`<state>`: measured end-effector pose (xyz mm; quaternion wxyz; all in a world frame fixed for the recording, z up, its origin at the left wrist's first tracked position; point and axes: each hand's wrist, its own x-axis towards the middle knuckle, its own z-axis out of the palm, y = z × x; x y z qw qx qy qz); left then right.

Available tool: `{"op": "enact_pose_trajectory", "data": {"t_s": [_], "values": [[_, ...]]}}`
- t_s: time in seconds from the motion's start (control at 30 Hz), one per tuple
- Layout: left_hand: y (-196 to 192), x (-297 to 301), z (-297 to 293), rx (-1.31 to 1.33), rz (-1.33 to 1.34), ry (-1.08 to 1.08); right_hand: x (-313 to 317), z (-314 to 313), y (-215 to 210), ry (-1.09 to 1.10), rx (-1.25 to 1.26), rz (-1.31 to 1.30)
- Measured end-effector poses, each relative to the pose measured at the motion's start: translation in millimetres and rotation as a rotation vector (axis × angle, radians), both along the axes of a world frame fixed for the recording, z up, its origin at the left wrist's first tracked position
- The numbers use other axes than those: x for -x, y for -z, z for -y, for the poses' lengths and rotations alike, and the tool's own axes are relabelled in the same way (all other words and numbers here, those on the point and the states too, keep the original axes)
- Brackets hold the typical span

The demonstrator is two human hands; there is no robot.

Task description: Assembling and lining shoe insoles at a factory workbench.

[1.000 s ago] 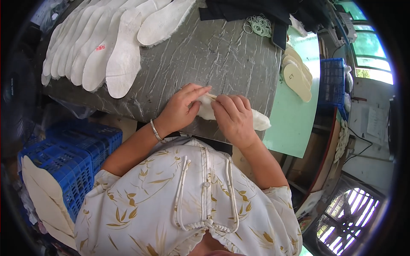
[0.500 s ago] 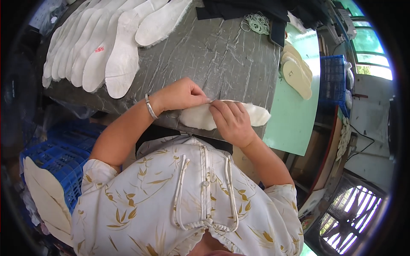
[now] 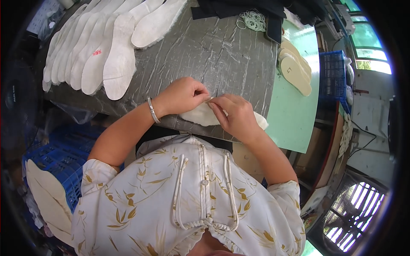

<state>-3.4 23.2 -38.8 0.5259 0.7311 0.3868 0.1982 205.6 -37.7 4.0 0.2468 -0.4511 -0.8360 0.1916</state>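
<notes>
A fluffy white insole (image 3: 202, 116) lies crosswise at the near edge of the table, its middle and right part largely covered by my right hand (image 3: 237, 114). My left hand (image 3: 184, 97), with a silver bangle at the wrist, is closed in a pinch above the insole's far edge. The right thumb and fingers pinch too, their tips meeting those of the left. Something small and pale shows between the fingertips; whether it is the insole's edge or a loose bit, I cannot tell.
A row of white fleece insoles (image 3: 119, 59) overlaps at the far left of the grey table (image 3: 192, 51). Pale green rubber bands (image 3: 253, 21) and a dark phone (image 3: 274, 30) lie at the back. Beige insoles (image 3: 295, 76) rest on a green board (image 3: 290, 121). Blue crates (image 3: 64, 158) stand lower left.
My right hand has shifted from lying over the insole to a pinch at the left hand's fingertips, its knuckles turned. The left hand stays nearly in place.
</notes>
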Motion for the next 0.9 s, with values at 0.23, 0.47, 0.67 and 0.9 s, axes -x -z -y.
{"op": "enact_pose_trajectory", "data": {"t_s": [0.23, 0.47, 0.67, 0.9], "values": [[-7.0, -1.1, 4.1, -0.102, -0.016, 0.013, 4.4, 2.0, -13.4, 0.062, 0.093, 0.179], [-9.1, 1.3, 8.2, -0.241, 0.053, -0.005, 3.5, -2.1, 0.3, -0.059, -0.147, 0.098], [-6.8, 4.9, 21.2, -0.234, 0.148, -0.053, 10.8, 7.9, 12.1, 0.009, -0.184, -0.035], [-6.1, 13.2, 32.2, -0.114, 0.222, -0.041, 12.9, 13.2, 11.6, 0.064, -0.152, 0.001]]}}
